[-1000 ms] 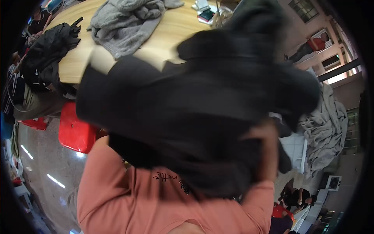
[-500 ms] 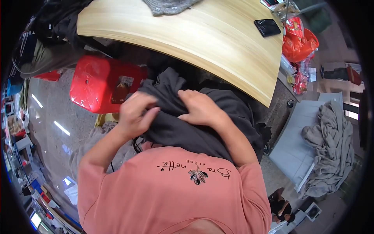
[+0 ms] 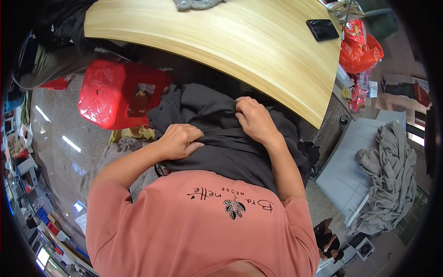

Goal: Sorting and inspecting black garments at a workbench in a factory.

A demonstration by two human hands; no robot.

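Observation:
A dark grey garment (image 3: pixel 205 104) lies bunched and folded across my lap, with small dark buttons along its left edge. My left hand (image 3: pixel 181 139) rests on its near left part, thumb and fingers closed on a fold of the cloth. Farther to the right, by the table edge, my right hand (image 3: pixel 255 119) has its fingers curled into the same garment. Between the two hands the cloth runs in creases. The fingertips of both hands are partly hidden in the fabric.
A wooden table (image 3: pixel 217 34) curves ahead of me, bearing a black phone (image 3: pixel 322 30) and a grey knitted piece (image 3: pixel 198 3). A red plastic stool (image 3: pixel 108 94) stands left. Red bags (image 3: pixel 362 53) hang right of the table. Grey cloth (image 3: pixel 390 173) lies heaped on a pale panel (image 3: pixel 341 161).
My left hand has moved right and taken hold of the cloth. My right hand has shifted right and slightly farther away. The garment is now flatter and wider, its buttoned edge showing.

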